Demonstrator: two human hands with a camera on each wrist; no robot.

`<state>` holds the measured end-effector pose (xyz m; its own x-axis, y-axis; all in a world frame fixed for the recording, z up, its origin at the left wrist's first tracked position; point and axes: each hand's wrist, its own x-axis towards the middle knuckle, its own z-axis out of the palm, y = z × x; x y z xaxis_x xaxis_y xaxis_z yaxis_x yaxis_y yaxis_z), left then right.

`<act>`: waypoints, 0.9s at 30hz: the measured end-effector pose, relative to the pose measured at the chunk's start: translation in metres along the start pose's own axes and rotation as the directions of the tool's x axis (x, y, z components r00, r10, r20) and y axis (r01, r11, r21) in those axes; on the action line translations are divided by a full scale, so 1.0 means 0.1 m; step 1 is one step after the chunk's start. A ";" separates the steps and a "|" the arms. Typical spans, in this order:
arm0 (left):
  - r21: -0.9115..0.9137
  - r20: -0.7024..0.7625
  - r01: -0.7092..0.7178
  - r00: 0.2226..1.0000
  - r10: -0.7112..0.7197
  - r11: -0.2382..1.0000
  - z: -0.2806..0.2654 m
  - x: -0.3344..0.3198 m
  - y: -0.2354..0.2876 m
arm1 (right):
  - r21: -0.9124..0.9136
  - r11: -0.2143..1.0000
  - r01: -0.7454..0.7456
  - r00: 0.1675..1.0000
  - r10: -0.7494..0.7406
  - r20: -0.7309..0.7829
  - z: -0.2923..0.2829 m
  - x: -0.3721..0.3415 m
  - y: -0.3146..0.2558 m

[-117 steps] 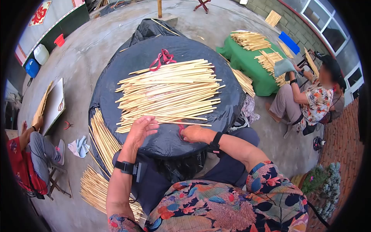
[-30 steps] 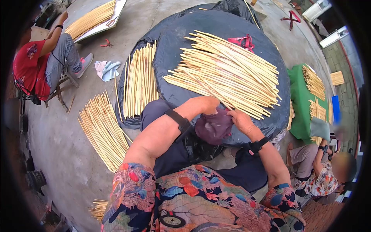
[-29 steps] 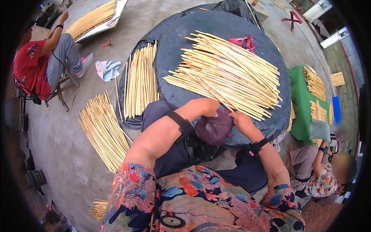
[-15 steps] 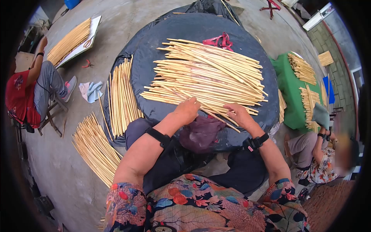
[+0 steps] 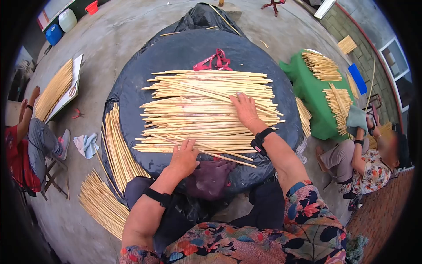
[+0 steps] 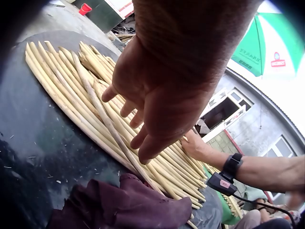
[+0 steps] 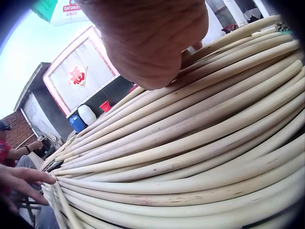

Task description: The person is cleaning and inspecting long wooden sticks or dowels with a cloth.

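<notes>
Pale peeled sticks (image 5: 198,112) lie side by side across the round table, which is covered in black plastic (image 5: 136,66). My left hand (image 5: 183,159) rests at the pile's near edge, fingers spread over the stick ends; in the left wrist view the hand (image 6: 162,90) hangs palm down over the sticks (image 6: 71,95). Farther up the pile, my right hand (image 5: 248,113) lies on the sticks with fingers extended, and the right wrist view shows its palm (image 7: 152,43) over them. A dark purple cloth (image 5: 210,179) sits at the table's near edge, just right of my left hand.
A red strap (image 5: 215,60) lies beyond the pile. More sticks lie left of the table (image 5: 121,149) and on the ground (image 5: 103,204). One person sits at the left beside a white board (image 5: 75,83), another at the right by a green-covered table (image 5: 307,105).
Both hands have left the purple cloth. The left hand has moved to the pile's near edge, the right hand up onto the sticks. The head view has shifted.
</notes>
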<state>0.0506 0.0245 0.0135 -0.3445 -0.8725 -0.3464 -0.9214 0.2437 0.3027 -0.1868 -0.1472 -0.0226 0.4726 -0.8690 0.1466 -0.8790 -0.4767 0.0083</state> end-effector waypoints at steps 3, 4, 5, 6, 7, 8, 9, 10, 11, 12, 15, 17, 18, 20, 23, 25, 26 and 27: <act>-0.030 0.009 -0.010 1.000 0.010 0.999 0.03 0.00 0.01 | 0.034 0.999 0.036 0.999 -0.037 0.015 0.03 0.16 0.15; -0.031 0.013 -0.001 1.000 0.001 1.000 0.03 0.01 0.00 | 0.051 0.997 0.050 0.998 -0.052 0.023 0.03 0.21 0.20; -0.029 0.016 -0.008 1.000 0.008 1.000 0.03 0.02 0.01 | 0.006 0.998 0.055 0.998 -0.055 -0.004 0.04 0.26 0.25; -0.029 0.020 -0.015 1.000 0.016 0.999 0.04 0.02 0.02 | 0.012 0.998 0.060 0.998 -0.060 0.002 0.04 0.31 0.29; -0.034 0.026 -0.005 1.000 0.006 0.999 0.06 0.03 0.02 | -0.008 0.999 0.042 0.998 -0.042 0.055 0.03 0.37 0.32; -0.024 0.010 -0.012 1.000 0.012 1.000 0.07 0.03 0.02 | -0.028 0.999 0.028 0.994 -0.025 0.107 0.02 0.42 0.34; -0.016 -0.006 -0.017 1.000 0.017 1.000 0.09 0.03 0.02 | -0.028 0.999 0.041 0.992 -0.038 0.117 0.02 0.47 0.37; -0.027 0.002 -0.003 1.000 0.003 1.000 0.09 0.02 0.03 | -0.010 0.999 0.047 0.996 -0.046 0.079 0.05 0.52 0.40; -0.037 0.003 -0.006 1.000 0.006 0.999 0.09 0.03 0.03 | -0.037 0.998 0.046 0.994 -0.042 0.099 0.09 0.55 0.44; -0.045 0.001 -0.010 1.000 0.010 0.999 0.08 0.03 0.02 | -0.066 0.997 0.045 0.992 -0.037 0.117 0.05 0.58 0.42; -0.041 0.011 -0.007 1.000 0.008 0.999 0.07 0.03 0.01 | -0.115 0.993 0.005 0.984 0.015 0.179 -0.03 0.61 0.32; -0.034 0.016 -0.021 1.000 0.021 0.999 0.07 0.01 0.00 | -0.146 0.989 -0.004 0.994 0.020 0.107 -0.06 0.55 0.23; -0.044 0.020 -0.017 1.000 0.018 0.999 0.05 0.01 -0.01 | -0.146 0.989 0.002 0.993 0.015 0.116 -0.07 0.51 0.18; -0.050 0.083 0.004 0.997 0.000 0.999 0.02 -0.01 0.00 | 0.009 0.996 0.094 0.993 -0.093 -0.077 -0.10 0.32 0.07; -0.057 0.092 0.017 0.996 -0.012 0.998 0.00 -0.03 -0.03 | 0.265 0.932 0.249 0.962 -0.270 0.049 -0.44 -0.20 -0.35; -0.066 0.117 0.033 0.993 -0.025 0.997 0.00 -0.05 -0.06 | 0.325 0.893 0.313 0.908 -0.381 0.173 -0.51 -0.64 -0.55; -0.035 0.110 0.027 0.994 -0.023 0.999 0.00 -0.05 -0.07 | 0.290 0.905 0.313 0.885 -0.388 0.256 -0.52 -0.85 -0.63; -0.003 0.101 0.019 0.995 -0.018 1.000 0.00 -0.05 -0.07 | 0.307 0.893 0.329 0.862 -0.417 0.289 -0.44 -1.05 -0.65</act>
<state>0.0589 0.0274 0.0129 -0.3438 -0.8299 -0.4394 -0.9272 0.2259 0.2988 -0.1818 -0.0194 0.0050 0.7917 -0.5888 -0.1629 -0.6105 -0.7521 -0.2482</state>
